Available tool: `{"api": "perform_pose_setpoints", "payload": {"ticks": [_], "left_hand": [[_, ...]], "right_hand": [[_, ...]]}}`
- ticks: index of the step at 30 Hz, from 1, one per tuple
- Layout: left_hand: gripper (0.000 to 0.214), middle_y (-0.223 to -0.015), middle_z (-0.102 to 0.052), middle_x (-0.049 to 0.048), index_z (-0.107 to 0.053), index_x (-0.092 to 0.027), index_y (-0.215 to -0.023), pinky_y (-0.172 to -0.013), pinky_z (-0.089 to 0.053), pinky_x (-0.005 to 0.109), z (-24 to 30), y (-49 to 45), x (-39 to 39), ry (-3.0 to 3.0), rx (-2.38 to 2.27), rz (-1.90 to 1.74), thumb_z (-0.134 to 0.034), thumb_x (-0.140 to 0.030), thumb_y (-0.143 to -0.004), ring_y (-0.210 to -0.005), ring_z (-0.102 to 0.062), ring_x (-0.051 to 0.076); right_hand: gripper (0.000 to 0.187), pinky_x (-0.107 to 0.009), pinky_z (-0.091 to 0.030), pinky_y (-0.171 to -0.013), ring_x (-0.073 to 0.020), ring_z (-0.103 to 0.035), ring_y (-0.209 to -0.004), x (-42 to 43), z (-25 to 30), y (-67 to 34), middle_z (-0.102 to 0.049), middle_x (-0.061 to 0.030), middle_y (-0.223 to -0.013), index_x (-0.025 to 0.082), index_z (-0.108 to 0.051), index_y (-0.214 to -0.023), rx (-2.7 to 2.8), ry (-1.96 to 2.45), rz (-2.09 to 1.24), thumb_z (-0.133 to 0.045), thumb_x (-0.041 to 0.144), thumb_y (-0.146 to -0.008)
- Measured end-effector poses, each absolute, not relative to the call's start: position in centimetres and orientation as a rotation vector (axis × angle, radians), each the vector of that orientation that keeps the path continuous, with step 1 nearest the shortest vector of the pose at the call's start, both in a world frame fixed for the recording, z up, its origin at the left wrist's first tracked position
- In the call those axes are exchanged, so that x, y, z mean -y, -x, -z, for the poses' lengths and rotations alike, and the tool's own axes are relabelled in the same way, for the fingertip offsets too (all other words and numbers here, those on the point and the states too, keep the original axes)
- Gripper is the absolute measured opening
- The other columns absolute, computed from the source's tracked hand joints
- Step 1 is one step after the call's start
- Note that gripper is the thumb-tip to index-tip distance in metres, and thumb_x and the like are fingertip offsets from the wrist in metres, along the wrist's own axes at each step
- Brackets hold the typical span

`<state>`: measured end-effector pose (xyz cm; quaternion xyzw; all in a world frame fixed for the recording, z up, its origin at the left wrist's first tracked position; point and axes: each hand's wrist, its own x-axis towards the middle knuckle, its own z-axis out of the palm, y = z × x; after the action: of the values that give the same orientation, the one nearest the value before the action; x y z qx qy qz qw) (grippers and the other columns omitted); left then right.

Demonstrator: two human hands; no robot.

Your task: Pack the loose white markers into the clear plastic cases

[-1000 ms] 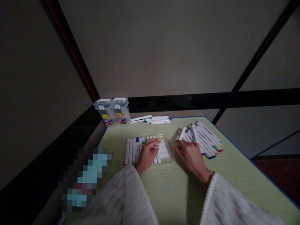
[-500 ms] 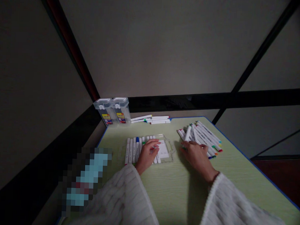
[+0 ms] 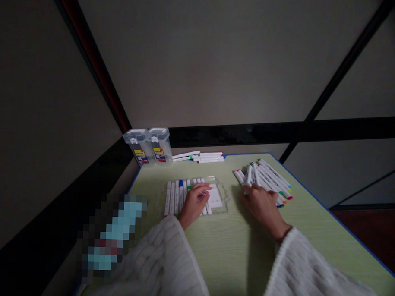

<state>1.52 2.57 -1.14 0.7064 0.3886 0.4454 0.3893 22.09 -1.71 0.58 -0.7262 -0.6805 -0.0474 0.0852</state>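
Observation:
My left hand (image 3: 194, 202) rests over a row of white markers (image 3: 172, 199) lying side by side in a clear plastic tray (image 3: 227, 205). Its fingers are curved, with a gap between thumb and fingertips, and nothing shows in them. A white card (image 3: 216, 197) is in the right part of the tray. At the near left side of a loose marker pile (image 3: 274, 175), my right hand (image 3: 259, 202) has its fingertips closed at the lower end of a white marker (image 3: 249, 175). The hand partly hides that end and the markers under it.
Two clear lidded containers (image 3: 160, 146) with labels stand at the back left. Beside them several more markers (image 3: 210, 158) lie along the back edge of the table (image 3: 226, 252). A pixelated light-blue item (image 3: 122, 223) is at the left edge. Walls rise behind and to the left.
My right hand has shifted slightly right, and the lower end of the marker at its fingertips has swung right too. My left hand and the tray are unchanged.

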Motion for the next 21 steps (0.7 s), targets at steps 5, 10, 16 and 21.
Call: {"api": "perform_pose_setpoints", "payload": {"ticks": [5, 10, 16, 21], "left_hand": [[0.019, -0.101, -0.059, 0.0086, -0.064, -0.014, -0.081, -0.065, -0.046, 0.022, 1.2, -1.5, -2.6, -1.811, -0.983, -1.145, -0.051, -0.004, -0.071, -0.085, -0.057, 0.014], [0.018, -0.1, -0.058, 0.0082, -0.063, -0.014, -0.08, -0.065, -0.046, 0.022, 1.5, -1.6, -2.8, -1.818, -0.995, -1.142, -0.05, -0.004, -0.071, -0.084, -0.056, 0.014], [0.019, -0.099, -0.058, 0.0077, -0.063, -0.014, -0.079, -0.067, -0.046, 0.022, 1.8, -1.5, -3.0, -1.815, -0.988, -1.139, -0.05, -0.004, -0.071, -0.082, -0.057, 0.013], [0.018, -0.097, -0.058, 0.0073, -0.063, -0.014, -0.077, -0.065, -0.046, 0.021, 1.7, -1.4, -3.0, -1.805, -0.995, -1.132, -0.05, -0.003, -0.071, -0.078, -0.057, 0.012]], "right_hand": [[0.02, -0.035, -0.029, -0.065, -0.0259, -0.056, -0.083, 1.7, -0.6, -22.1, -0.06, -0.009, -0.088, 0.018, -0.061, -0.097, 2.021, 2.169, 0.142, -0.051, 0.025, -0.081], [0.02, -0.033, -0.028, -0.064, -0.0239, -0.056, -0.083, 1.6, -0.6, -22.2, -0.06, -0.0084, -0.089, 0.017, -0.062, -0.095, 2.02, 2.168, 0.151, -0.052, 0.025, -0.08], [0.02, -0.032, -0.026, -0.064, -0.0227, -0.055, -0.083, 1.5, -0.4, -22.2, -0.059, -0.0072, -0.088, 0.017, -0.06, -0.096, 2.001, 2.109, 0.161, -0.05, 0.022, -0.08], [0.018, -0.032, -0.025, -0.066, -0.0229, -0.054, -0.084, 0.9, 0.4, -21.5, -0.059, -0.008, -0.091, 0.017, -0.061, -0.092, 1.969, 1.907, 0.104, -0.047, 0.02, -0.08]]}}
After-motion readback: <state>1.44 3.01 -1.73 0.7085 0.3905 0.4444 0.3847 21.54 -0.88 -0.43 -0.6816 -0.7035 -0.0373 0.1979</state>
